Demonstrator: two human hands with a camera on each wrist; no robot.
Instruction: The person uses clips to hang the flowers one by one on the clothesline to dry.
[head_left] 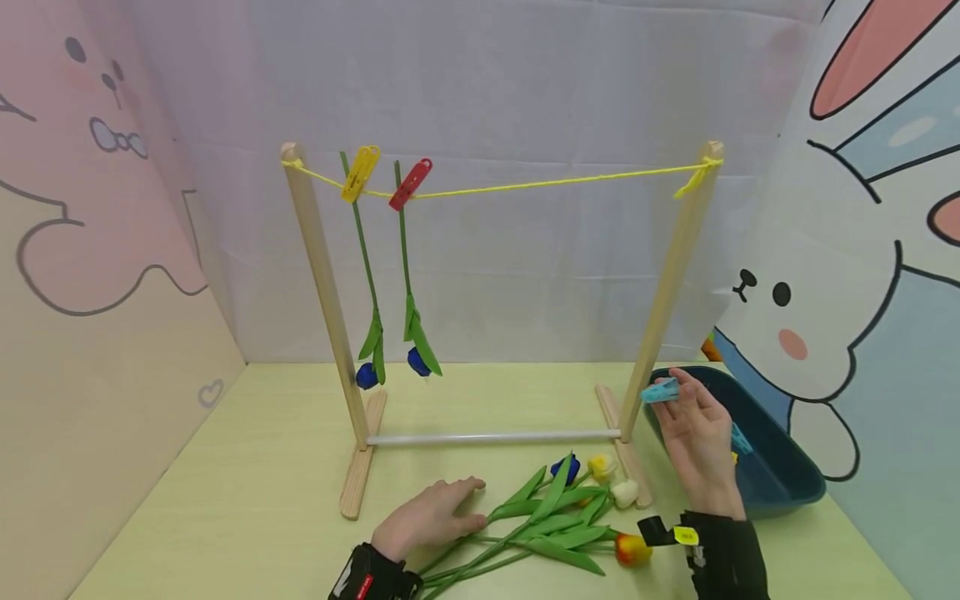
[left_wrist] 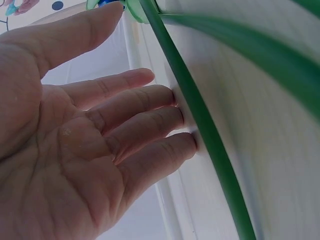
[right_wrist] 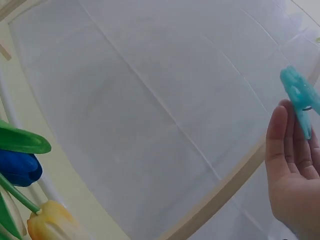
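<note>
My right hand [head_left: 697, 442] pinches a light blue clothespin [head_left: 661, 391] beside the frame's right post. The same clothespin [right_wrist: 298, 95] shows near the fingertips in the right wrist view. Palm turned inward, my left hand [head_left: 431, 517] is by the table with its fingers extended, close to a green tulip stem [left_wrist: 197, 112]. A pile of artificial tulips [head_left: 555, 521] lies to its right, with blue, yellow, white and orange-red heads. Two blue tulips hang head down from a yellow string [head_left: 525, 187], one under a yellow clothespin [head_left: 361, 174], the other under a red clothespin [head_left: 410, 184].
A wooden frame has a left post [head_left: 318, 283], a right post [head_left: 671, 292] and a white bottom bar [head_left: 495, 437]. At the right stands a dark blue basin [head_left: 787, 492] with more clothespins inside. A white cloth [head_left: 487, 92] hangs behind.
</note>
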